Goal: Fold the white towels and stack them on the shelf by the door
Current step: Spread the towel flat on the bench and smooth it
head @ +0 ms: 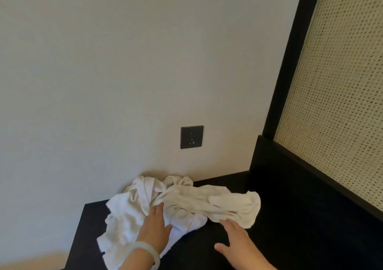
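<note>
A heap of crumpled white towels point(186, 203) lies on a black shelf top point(290, 218) against the wall. My left hand point(154, 226), with a pale bangle at the wrist, rests flat on the heap with its fingers straight, the fingertips at a bunched fold. My right hand point(238, 240) is spread with straight fingers just in front of the towel edge on the right; its fingertips touch or nearly touch that edge, I cannot tell which. Neither hand grips any cloth.
A dark wall socket point(192, 136) sits on the pale wall above the towels. A black-framed woven cane panel point(335, 104) rises at the right, with a black ledge below it. The shelf's left edge point(77, 228) drops off beside the towels.
</note>
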`<action>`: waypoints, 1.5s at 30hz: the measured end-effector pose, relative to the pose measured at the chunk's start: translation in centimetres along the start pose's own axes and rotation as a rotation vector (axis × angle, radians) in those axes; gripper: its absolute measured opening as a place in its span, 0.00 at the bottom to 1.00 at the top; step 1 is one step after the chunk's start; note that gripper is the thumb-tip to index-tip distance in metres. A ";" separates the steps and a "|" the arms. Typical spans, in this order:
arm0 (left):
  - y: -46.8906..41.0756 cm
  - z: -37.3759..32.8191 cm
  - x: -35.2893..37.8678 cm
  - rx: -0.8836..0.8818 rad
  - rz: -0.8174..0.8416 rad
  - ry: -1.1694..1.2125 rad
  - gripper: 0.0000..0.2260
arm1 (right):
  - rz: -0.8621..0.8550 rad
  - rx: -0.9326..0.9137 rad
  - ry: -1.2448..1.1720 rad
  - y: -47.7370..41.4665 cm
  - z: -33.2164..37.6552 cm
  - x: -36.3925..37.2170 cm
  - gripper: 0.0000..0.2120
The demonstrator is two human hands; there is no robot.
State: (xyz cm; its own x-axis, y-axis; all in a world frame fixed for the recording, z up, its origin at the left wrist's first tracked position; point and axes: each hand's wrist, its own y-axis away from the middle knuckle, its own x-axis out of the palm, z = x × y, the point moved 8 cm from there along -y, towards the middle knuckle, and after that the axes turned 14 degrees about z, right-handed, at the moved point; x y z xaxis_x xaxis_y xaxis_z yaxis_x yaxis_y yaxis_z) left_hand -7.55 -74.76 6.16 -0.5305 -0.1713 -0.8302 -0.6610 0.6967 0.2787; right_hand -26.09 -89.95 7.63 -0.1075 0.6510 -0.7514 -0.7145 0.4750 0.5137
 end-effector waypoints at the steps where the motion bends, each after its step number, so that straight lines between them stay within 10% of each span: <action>1: -0.5 0.3 0.2 -0.038 -0.001 -0.021 0.30 | -0.032 0.000 0.015 -1.0 -0.4 -0.4 0.33; 7: -1.0 1.6 1.2 -0.201 -0.026 -0.098 0.03 | -0.207 -0.015 0.171 -5.9 -4.2 -2.4 0.22; 12: -0.2 1.1 -0.7 -0.168 -0.130 0.081 0.14 | -0.239 -0.114 0.292 -8.2 -5.4 -4.5 0.08; 23: 5.6 -5.7 -8.3 0.154 -0.388 0.285 0.05 | -0.482 -0.620 -0.599 -1.8 1.9 -21.4 0.13; 28: 2.7 -2.7 0.7 -0.035 -0.127 0.262 0.19 | -0.053 -0.493 -0.447 -9.3 3.4 -12.1 0.03; 37: 4.7 0.6 5.3 -0.310 -0.199 -0.016 0.20 | 0.253 -0.257 -0.149 -7.5 1.6 0.9 0.12; 41: 5.7 1.6 4.0 -0.378 -0.260 0.145 0.08 | 0.020 -0.314 0.243 -6.7 2.2 2.9 0.21; 45: 8.0 2.2 0.4 -0.405 -0.395 0.557 0.03 | 0.059 -0.217 -0.383 -8.1 -0.4 0.1 0.03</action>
State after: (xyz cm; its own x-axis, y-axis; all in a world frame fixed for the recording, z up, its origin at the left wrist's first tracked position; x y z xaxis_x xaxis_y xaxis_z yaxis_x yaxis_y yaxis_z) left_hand -11.90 -67.68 6.95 -0.3333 -0.7508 -0.5702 -0.9405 0.2222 0.2571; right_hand -20.59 -93.95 3.21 0.0820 0.8652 -0.4948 -0.8479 0.3215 0.4215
